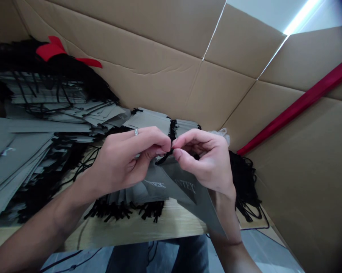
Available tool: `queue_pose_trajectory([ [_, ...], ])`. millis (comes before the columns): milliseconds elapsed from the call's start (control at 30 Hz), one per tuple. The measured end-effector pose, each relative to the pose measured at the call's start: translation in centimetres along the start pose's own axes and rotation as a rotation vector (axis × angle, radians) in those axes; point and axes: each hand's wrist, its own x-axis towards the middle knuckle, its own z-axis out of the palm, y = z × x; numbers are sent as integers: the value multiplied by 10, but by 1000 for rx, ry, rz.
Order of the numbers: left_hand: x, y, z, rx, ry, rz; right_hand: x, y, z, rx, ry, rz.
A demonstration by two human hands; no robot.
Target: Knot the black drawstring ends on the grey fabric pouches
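Note:
My left hand (128, 155), with a ring on one finger, pinches a short black cord (163, 158) at the middle of the view. Fingertips nearly touching it, my right hand (206, 157) pinches the same cord from the other side. A grey printed bag (188, 189) hangs below my hands, partly over my right forearm; its top edge is partly hidden by my fingers. Just beneath and to the left, more grey printed bags (142, 189) lie in a stack with black cord ends sticking out toward me.
Piles of grey bags (25, 148) and black cords (71, 72) fill the left, with a red strip (50, 50) on top. Bundled bags (148, 119) stand behind my hands. Black cords (244, 182) lie at right. Cardboard walls (159, 45) enclose the wooden table (148, 231).

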Motion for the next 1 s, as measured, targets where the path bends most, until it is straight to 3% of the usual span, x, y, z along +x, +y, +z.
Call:
queue_pose_trajectory([
  [167, -1, -3, 2, -61, 15, -96, 2, 2, -2, 97, -37, 32],
  [367, -2, -5, -2, 118, -45, 134, -10, 2, -2, -253, -53, -141],
  [533, -3, -5, -1, 99, -95, 186, -13, 2, -2, -446, -17, -228],
  [733, -3, -3, 4, 75, 47, 117, -12, 2, 3, -297, 37, -207],
  [933, 1, -7, 7, -108, 74, 2, -10, 2, 5, -234, 103, -178],
  [1000, 3, -8, 7, -122, 68, 28, -10, 2, 4, -269, 132, -187],
])
